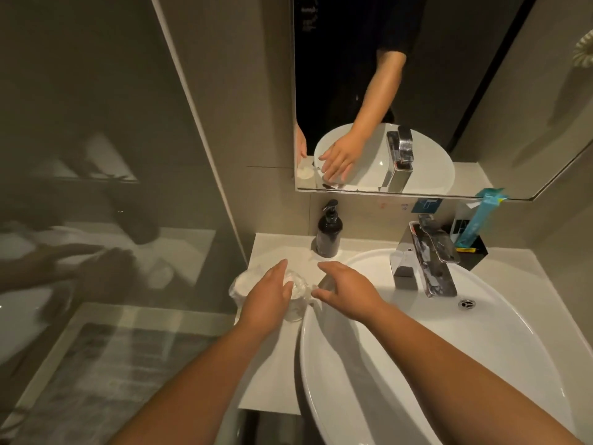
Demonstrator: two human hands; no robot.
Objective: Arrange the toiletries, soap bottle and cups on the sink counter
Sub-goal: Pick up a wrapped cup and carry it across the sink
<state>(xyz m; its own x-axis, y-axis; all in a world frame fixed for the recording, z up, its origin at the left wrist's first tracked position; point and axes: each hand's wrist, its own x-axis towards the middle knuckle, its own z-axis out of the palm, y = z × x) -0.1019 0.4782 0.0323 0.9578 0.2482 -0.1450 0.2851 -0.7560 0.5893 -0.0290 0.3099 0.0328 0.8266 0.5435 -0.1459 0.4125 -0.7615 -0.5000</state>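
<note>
The left hand reaches forward with its fingers loosely extended, resting on the rim of a clear glass cup; whether it actually grips the cup I cannot tell. The right hand hovers just beside the cup with fingers spread and slack, holding nothing. A second cup, wrapped in clear plastic, stands just left of the left hand, partly hidden by it.

Both cups sit on the narrow white bench between the glass partition on the left and the white oval basin on the right. A black pump soap bottle stands upright at the back of the bench, near the wall. Behind the basin rises a chrome tap, and in the right back corner a dark holder carries teal-wrapped toiletries. A mirror hangs above.

The basin's rim overhangs the bench, leaving only a slim strip of bare surface in front of the cups.
</note>
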